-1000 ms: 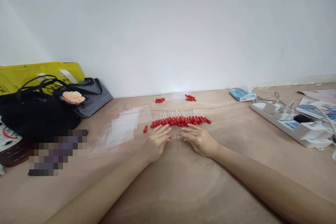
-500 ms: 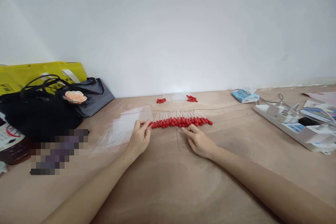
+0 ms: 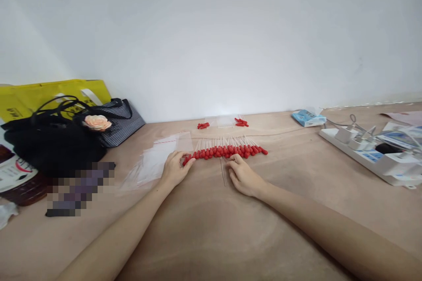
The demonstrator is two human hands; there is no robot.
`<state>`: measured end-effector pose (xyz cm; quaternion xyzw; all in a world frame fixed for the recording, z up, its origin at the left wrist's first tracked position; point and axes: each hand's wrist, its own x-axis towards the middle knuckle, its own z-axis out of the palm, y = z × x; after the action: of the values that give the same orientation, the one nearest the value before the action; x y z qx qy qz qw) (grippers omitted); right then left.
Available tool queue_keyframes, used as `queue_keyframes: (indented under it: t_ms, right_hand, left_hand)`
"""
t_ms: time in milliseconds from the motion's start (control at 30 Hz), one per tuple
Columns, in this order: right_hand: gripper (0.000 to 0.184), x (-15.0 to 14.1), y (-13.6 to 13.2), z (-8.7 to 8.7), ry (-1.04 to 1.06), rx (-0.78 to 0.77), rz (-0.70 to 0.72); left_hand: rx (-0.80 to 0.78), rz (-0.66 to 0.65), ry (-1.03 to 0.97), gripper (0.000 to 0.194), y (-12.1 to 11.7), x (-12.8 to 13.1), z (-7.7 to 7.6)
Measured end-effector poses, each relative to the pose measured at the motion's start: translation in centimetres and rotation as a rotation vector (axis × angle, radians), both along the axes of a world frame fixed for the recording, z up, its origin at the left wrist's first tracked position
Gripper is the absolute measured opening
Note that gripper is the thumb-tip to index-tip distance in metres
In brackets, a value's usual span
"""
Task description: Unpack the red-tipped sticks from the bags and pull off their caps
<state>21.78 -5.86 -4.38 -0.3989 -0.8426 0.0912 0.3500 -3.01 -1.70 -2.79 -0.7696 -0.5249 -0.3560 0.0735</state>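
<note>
While left hand (image 3: 174, 169) pinches red bulb (image 3: 185, 160), right hand (image 3: 245, 176) half-curled, grip unclear; yellow bag (image 3: 36, 91) beyond left hand, lettering illegible.

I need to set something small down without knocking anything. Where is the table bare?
One bare patch lies between the left forearm and the right forearm. Another sits between the row of red-ended pieces and the power strip, beyond the right forearm. The left is crowded: plastic bags, black bag, bottle.
</note>
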Motion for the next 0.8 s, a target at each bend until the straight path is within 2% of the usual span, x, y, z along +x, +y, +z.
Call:
queue_keyframes:
  t_ms: [200, 367, 600, 700, 800]
  right_hand:
    - [0.017, 0.0, -0.5, 0.7, -0.023, -0.031, 0.091]
    - [0.020, 0.3, -0.5, 0.6, 0.011, -0.034, 0.091]
    - [0.018, 1.2, -0.4, 0.4, 0.070, 0.024, 0.057]
    - [0.018, 1.5, -0.5, 0.4, 0.060, 0.011, 0.057]
    - [0.016, 1.6, -0.6, 0.6, 0.048, -0.007, 0.070]
  left_hand:
    - [0.004, -0.049, 0.094, 0.019, -0.4, 0.0, 0.1]
    - [0.016, -0.107, 0.124, 0.021, -0.7, 0.7, 0.6]
    - [-0.052, -0.265, 0.228, 0.025, 1.2, 5.8, 1.9]
    - [-0.072, -0.299, 0.209, 0.023, 2.1, 7.5, 1.6]
    - [-0.054, -0.289, 0.173, 0.021, 2.5, 8.1, 1.2]
